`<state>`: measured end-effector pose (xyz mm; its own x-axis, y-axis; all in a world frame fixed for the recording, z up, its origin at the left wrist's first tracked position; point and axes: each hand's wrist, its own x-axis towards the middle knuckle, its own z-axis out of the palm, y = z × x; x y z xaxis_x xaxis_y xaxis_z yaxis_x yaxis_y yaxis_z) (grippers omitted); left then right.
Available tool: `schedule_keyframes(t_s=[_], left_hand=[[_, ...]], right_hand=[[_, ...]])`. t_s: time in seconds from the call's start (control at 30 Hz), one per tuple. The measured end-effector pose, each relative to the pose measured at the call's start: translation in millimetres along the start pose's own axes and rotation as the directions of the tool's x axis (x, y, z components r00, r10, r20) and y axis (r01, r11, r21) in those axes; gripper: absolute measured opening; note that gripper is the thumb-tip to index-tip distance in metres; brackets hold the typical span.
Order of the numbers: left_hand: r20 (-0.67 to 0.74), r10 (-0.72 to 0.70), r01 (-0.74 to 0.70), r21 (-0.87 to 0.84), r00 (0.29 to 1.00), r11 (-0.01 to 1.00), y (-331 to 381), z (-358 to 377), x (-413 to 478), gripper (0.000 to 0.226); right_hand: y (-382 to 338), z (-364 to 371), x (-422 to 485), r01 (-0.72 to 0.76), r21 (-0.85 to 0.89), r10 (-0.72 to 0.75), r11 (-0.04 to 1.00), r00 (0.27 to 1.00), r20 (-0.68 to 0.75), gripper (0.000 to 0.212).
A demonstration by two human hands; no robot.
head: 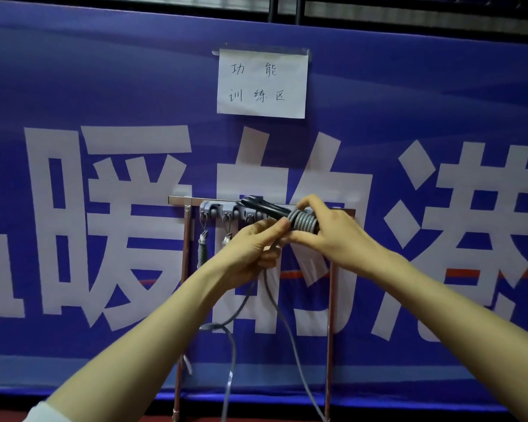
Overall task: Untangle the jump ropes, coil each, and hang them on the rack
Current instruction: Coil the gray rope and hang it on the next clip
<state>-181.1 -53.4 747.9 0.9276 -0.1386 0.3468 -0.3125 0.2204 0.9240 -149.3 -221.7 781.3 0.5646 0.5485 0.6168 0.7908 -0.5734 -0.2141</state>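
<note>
Right hand (323,231) grips the grey jump rope (304,221) at its part-wound coil and left hand (252,249) pinches the cord. Loose length remains, and hanging on the rack (218,208) is not yet done.

Handwritten paper sign (261,83) taped to a blue banner (104,71)

The left arm (153,324) and right arm (439,300) are bare down to the left hand (250,248) and right hand (326,233); a white sleeve edge (40,412) shows at 7 o'clock, on the left arm.
</note>
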Motion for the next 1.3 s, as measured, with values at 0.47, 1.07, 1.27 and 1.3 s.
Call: schedule_keyframes(t_s=[0.47,1.07,1.27,1.3], left_hand=[[0.095,0.292,-0.304,0.163,0.952,0.939,-9.8,-2.9,-3.8,0.033],[0.193,0.373,-0.420,0.466,0.907,0.779,7.8,-27.2,-1.1,0.014],[0.346,0.378,-0.510,0.651,0.858,0.562,21.2,-30.5,0.4,0.032],[0.344,0.363,-0.499,0.639,0.866,0.586,20.7,-29.8,-1.1,0.034]], right_hand=[[-0.8,13.8,-1.6,-0.061,0.597,0.050,0.800,0.998,0.034,0.047],[9.7,2.4,-5.3,-0.626,0.774,-0.203,0.091,0.749,0.630,0.059],[17.3,0.2,-6.6,-0.749,0.659,-0.395,0.060,0.589,0.705,0.059],[18.1,0.0,-5.6,-0.760,0.643,-0.430,0.093,0.552,0.714,0.061]])
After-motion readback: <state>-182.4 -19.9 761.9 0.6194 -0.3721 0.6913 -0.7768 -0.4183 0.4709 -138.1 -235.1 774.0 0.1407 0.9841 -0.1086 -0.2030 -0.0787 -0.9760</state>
